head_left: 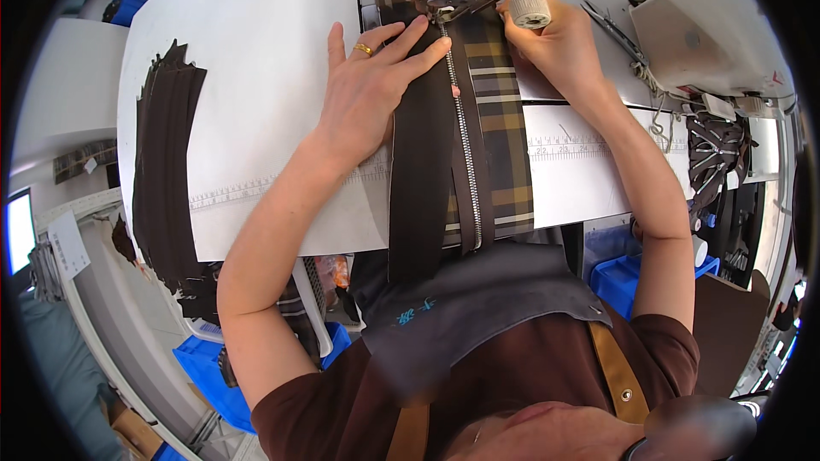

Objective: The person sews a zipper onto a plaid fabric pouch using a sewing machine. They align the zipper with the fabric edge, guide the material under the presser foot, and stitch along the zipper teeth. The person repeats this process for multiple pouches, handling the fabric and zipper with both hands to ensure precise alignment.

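Your splayed left hand (366, 90) seemingly steadies the zipper (466, 154); I can't tell if your right hand (559, 44) grips plaid fabric (506, 132).

White table (248, 111): dark strips (165, 171) piled left, plaid fabric (504, 124) mid-table.

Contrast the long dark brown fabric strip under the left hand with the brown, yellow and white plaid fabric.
The dark brown strip is plain; the plaid fabric is checked. The strip lies left of the silver metal zipper; the plaid fabric shows mostly right of it. The strip's near end reaches past the plaid fabric's. Both are fabric, laid lengthwise.
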A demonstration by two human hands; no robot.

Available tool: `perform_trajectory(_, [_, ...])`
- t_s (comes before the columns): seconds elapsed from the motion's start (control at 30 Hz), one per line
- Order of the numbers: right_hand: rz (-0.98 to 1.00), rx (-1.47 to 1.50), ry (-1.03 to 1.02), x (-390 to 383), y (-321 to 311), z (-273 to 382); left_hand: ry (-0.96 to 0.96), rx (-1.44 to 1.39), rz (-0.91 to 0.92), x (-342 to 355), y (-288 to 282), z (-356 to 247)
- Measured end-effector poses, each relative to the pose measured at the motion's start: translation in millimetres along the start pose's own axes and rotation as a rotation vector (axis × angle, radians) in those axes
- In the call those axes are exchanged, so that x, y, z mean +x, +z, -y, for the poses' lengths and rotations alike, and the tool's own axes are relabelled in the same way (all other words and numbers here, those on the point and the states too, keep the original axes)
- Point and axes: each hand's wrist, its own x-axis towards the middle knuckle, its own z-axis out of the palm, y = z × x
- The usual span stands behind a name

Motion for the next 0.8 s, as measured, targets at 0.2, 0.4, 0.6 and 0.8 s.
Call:
perform_trajectory(0.2, [0.176,0.44,0.361,2.7,-10.5,7.3,-0.01,0.0,0.015,1.1,-1.2,-0.2])
perform_trajectory(0.4, [0.227,-0.09,-0.067,-3.2,-11.1,-2.3,0.009,0.021,0.023,-0.6,-1.3,-1.4])
perform_trajectory(0.6, [0.036,-0.3,-0.346,-1.9,-0.6,-17.6,-0.008,-0.041,0.035,-1.2,-3.9,-0.8])
perform_trajectory(0.8, [0.083,-0.396,-0.407,-4.2,-2.5,-9.7,0.013,-0.032,0.058,-0.1,-1.8,4.9])
